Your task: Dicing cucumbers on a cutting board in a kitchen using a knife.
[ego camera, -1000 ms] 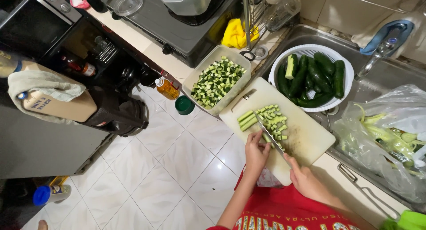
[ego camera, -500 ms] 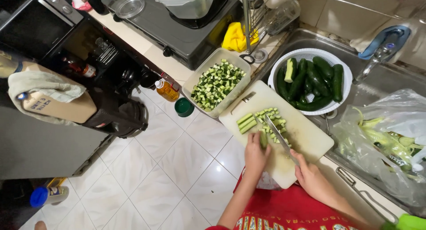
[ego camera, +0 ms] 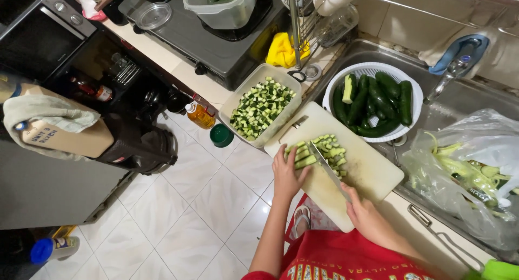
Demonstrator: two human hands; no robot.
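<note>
Hands first: my right hand [ego camera: 361,211] wrapped round the knife [ego camera: 326,168] handle | my left hand [ego camera: 286,174] flat, pinning the cucumber strips [ego camera: 303,154] on the cutting board [ego camera: 367,169] | strips run left-right, blade crosses them just right of my fingertips | cut pieces [ego camera: 335,150] piled beyond

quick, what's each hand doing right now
Left hand: fingers curled, pressing down on the cucumber strips on the cutting board.
Right hand: closed on the knife handle, blade at the strips.
</note>
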